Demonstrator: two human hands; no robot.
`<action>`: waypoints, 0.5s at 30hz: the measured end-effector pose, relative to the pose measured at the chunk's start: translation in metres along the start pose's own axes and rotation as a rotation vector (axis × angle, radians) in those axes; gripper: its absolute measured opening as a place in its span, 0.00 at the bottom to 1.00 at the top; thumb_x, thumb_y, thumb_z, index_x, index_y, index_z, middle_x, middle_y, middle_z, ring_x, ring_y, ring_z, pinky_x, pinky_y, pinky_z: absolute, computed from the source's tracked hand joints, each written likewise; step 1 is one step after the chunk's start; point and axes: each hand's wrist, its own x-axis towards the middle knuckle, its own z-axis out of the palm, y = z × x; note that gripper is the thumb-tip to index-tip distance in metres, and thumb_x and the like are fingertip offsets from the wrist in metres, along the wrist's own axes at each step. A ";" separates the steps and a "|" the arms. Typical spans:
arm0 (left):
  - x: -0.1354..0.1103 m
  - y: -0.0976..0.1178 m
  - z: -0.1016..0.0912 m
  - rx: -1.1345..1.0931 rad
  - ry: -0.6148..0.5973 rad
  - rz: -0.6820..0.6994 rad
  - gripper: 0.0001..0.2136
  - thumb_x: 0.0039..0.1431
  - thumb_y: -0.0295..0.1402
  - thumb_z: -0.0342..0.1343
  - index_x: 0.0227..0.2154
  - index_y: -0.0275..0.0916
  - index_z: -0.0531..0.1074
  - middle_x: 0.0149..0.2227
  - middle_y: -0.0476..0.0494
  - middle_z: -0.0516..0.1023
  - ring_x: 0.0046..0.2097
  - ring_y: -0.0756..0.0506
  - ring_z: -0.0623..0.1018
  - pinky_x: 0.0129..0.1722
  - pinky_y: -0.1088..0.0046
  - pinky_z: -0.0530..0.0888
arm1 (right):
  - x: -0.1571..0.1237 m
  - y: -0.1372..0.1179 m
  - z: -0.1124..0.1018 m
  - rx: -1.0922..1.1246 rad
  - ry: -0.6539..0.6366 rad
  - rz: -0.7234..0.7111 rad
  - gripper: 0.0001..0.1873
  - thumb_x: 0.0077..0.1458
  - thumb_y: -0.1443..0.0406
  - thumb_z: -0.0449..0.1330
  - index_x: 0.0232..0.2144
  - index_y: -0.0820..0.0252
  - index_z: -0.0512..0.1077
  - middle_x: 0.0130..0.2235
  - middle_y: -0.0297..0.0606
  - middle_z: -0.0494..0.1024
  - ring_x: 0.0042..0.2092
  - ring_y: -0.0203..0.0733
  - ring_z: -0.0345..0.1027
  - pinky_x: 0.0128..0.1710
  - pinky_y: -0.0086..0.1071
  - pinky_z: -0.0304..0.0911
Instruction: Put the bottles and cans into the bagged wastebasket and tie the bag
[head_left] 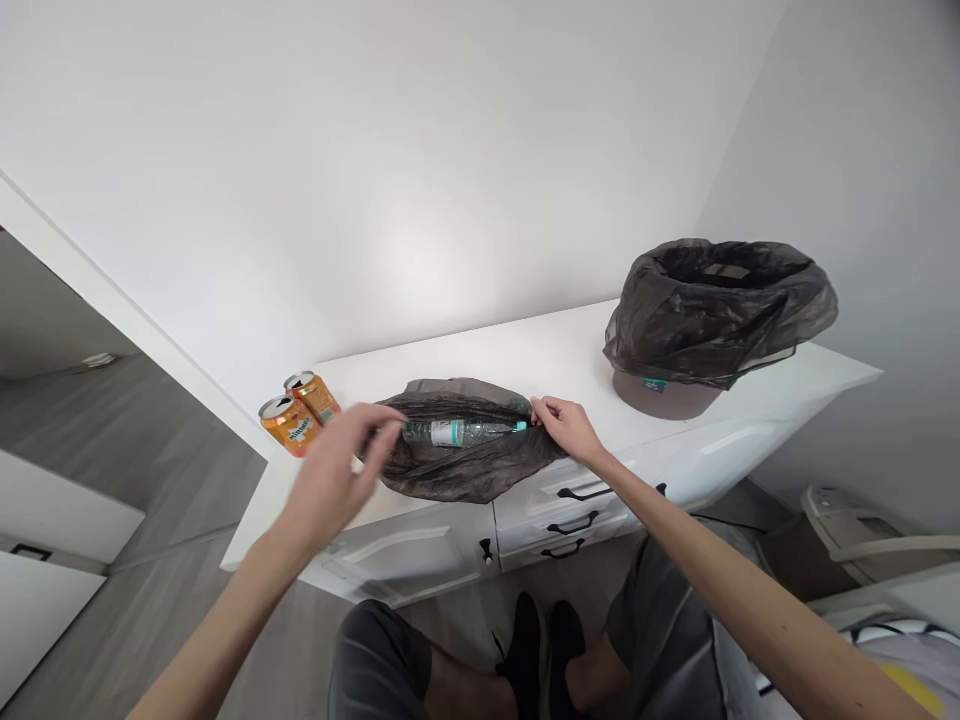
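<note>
A dark plastic bag [465,470] lies flat on the white cabinet top [525,350]. A clear plastic bottle [461,431] with a teal label and cap lies on its side in the bag's mouth. My right hand [566,425] pinches the bag's right edge beside the bottle cap. My left hand [341,475] hovers at the bag's left edge, blurred by motion, fingers loosely apart, holding nothing I can make out.
Two orange drink cans [298,412] stand at the cabinet's left end. A brown bin lined with a dark bag [712,320] stands at the right. Drawers with black handles [574,520] face me. My knees and black shoes are below.
</note>
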 end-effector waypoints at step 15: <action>0.053 0.016 0.130 0.234 -0.791 0.287 0.28 0.58 0.32 0.67 0.60 0.36 0.68 0.59 0.29 0.76 0.62 0.29 0.74 0.62 0.50 0.69 | 0.006 0.004 -0.002 0.043 0.010 -0.071 0.15 0.67 0.56 0.54 0.36 0.51 0.79 0.39 0.31 0.86 0.36 0.41 0.77 0.43 0.34 0.67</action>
